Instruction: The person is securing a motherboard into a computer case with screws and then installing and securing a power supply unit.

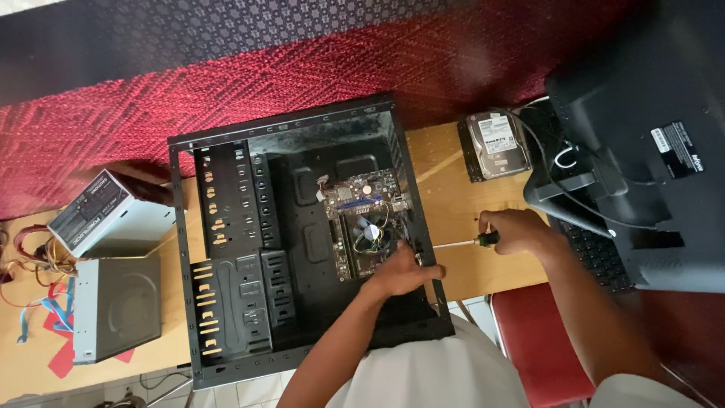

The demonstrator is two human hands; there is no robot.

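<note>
— Wooden desk (453, 174) against a red patterned carpet (226, 68). At the far left of the frame sit a grey power supply (94, 211) and a metal optical drive (117, 306), with loose cables beside them.

— And mid-frame, the open black computer case (294, 234) lies on its side, motherboard (366, 223) inside. That board looks stiff but fragile; best touched by its edges.

— The left hand (400, 273) rests, fingers curled, on the case's right edge, near the board. I can't tell whether it pinches anything.

— The right hand (517, 230) is wrapped round a screwdriver (461, 242): light, rigid, held by the handle, shaft pointing left at the case.

— Upper right: a hard drive (497, 143), then a monitor (649, 151).
</note>
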